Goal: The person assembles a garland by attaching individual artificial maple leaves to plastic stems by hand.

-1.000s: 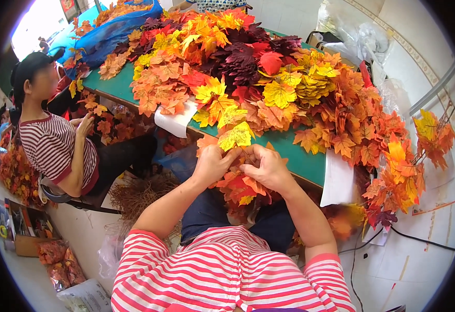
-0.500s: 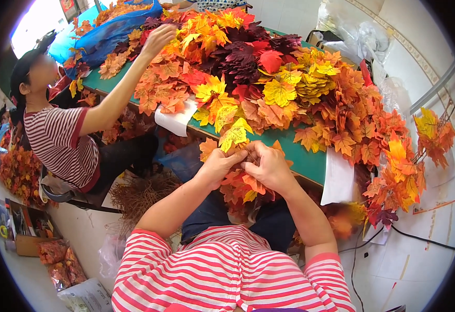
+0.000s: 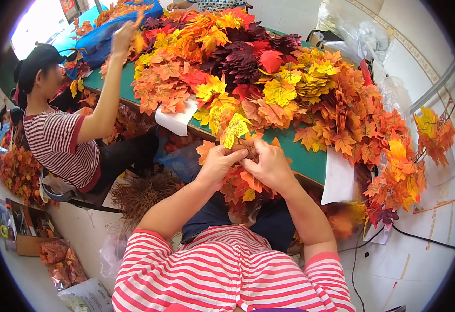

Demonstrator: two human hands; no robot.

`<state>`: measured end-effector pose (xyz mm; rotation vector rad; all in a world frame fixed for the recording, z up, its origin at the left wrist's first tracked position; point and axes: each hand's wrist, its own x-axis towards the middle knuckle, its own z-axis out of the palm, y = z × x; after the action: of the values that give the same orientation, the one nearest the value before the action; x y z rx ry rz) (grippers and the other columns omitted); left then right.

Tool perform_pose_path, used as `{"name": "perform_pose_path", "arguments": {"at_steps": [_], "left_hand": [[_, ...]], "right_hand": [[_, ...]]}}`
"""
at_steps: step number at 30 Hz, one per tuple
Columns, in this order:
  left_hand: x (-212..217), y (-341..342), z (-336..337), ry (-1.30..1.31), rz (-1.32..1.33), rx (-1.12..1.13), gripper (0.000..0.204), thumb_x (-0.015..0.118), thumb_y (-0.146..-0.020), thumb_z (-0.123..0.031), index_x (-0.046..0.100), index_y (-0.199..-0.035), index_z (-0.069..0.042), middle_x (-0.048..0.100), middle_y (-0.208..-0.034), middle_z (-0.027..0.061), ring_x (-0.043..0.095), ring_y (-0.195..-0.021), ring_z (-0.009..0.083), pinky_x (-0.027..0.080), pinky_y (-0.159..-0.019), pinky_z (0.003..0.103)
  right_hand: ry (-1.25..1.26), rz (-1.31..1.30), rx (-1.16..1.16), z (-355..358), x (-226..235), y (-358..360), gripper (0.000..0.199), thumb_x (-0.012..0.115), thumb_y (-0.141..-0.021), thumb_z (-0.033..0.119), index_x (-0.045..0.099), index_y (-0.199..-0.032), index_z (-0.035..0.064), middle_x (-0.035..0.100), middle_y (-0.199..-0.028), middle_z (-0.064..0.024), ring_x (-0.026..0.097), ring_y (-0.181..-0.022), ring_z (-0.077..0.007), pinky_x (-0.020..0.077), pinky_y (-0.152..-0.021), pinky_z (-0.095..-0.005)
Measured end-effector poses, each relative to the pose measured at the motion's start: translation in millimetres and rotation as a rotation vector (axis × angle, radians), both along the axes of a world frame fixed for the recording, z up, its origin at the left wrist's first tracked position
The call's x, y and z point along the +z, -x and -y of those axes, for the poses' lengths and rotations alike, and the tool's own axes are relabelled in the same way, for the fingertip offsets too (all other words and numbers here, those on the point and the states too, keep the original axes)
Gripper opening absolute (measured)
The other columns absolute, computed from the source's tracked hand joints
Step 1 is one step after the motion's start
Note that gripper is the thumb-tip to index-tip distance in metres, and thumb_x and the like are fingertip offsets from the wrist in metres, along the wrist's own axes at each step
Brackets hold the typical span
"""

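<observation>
My left hand (image 3: 220, 162) is closed in a pinch, thumb against forefinger, at the near edge of the table. A yellow artificial maple leaf (image 3: 235, 129) sticks up just beyond its fingertips. Close beside it, my right hand (image 3: 267, 161) is closed on a thin brown stem (image 3: 247, 147); the fingertips of both hands nearly meet there. Orange artificial maple leaves (image 3: 238, 183) hang below my hands, over my lap. Where the yellow leaf joins the stem is covered by my fingers.
A green table (image 3: 306, 165) bears heaped orange, yellow and dark red leaves (image 3: 240, 60). White paper (image 3: 337, 177) hangs over its near edge. At the left a co-worker (image 3: 61, 130) sits with one arm raised. Brown bare stems (image 3: 143, 196) lie below; black cables (image 3: 419, 239) run at the right.
The yellow leaf has turned and looks narrower; my hands have barely shifted. The co-worker's hand has moved left from the pile, with a blurred orange-yellow leaf piece beside it.
</observation>
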<state>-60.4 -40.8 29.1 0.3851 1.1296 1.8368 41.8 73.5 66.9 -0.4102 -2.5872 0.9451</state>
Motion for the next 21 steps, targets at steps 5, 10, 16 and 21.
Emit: {"name": "perform_pose_path", "arguments": {"at_steps": [5,10,16,21], "left_hand": [[20,0,3,-0.024,0.077,-0.021,0.018,0.062,-0.083,-0.008,0.063,-0.098,0.002,0.065,-0.090,0.0078,0.062,-0.077,0.0135,0.050,-0.071,0.026],[25,23,-1,-0.073,0.035,0.032,0.015,0.059,-0.087,-0.011,0.060,-0.096,0.001,0.065,-0.089,0.0078,0.064,-0.077,0.0151,0.053,-0.070,0.027],[35,48,-10,-0.076,0.028,0.013,0.015,0.060,-0.087,-0.012,0.059,-0.096,0.000,0.063,-0.088,0.0057,0.064,-0.077,0.0150,0.053,-0.066,0.026],[40,55,-13,-0.012,-0.085,0.005,0.016,0.061,-0.086,-0.014,0.059,-0.096,-0.002,0.062,-0.084,0.0039,0.060,-0.067,0.0100,0.050,-0.059,0.020]], "right_hand": [[0.414,0.013,0.052,-5,9,-2,0.041,0.068,-0.077,0.023,0.056,-0.105,-0.0049,0.067,-0.077,-0.0126,0.066,-0.071,-0.0196,0.0510,-0.065,-0.0306],[0.401,-0.168,0.055,-20,22,-5,0.029,0.065,-0.084,0.020,0.061,-0.103,-0.0027,0.067,-0.087,-0.0102,0.063,-0.072,-0.0119,0.0503,-0.066,-0.0256],[0.542,-0.257,0.084,-34,30,-12,0.023,0.058,-0.090,0.017,0.062,-0.102,-0.0010,0.066,-0.089,-0.0052,0.060,-0.076,-0.0080,0.0486,-0.069,-0.0228],[0.539,-0.233,0.090,-38,31,-15,0.021,0.053,-0.092,0.015,0.061,-0.102,-0.0017,0.066,-0.089,-0.0056,0.062,-0.082,-0.0095,0.0490,-0.073,-0.0227]]}}
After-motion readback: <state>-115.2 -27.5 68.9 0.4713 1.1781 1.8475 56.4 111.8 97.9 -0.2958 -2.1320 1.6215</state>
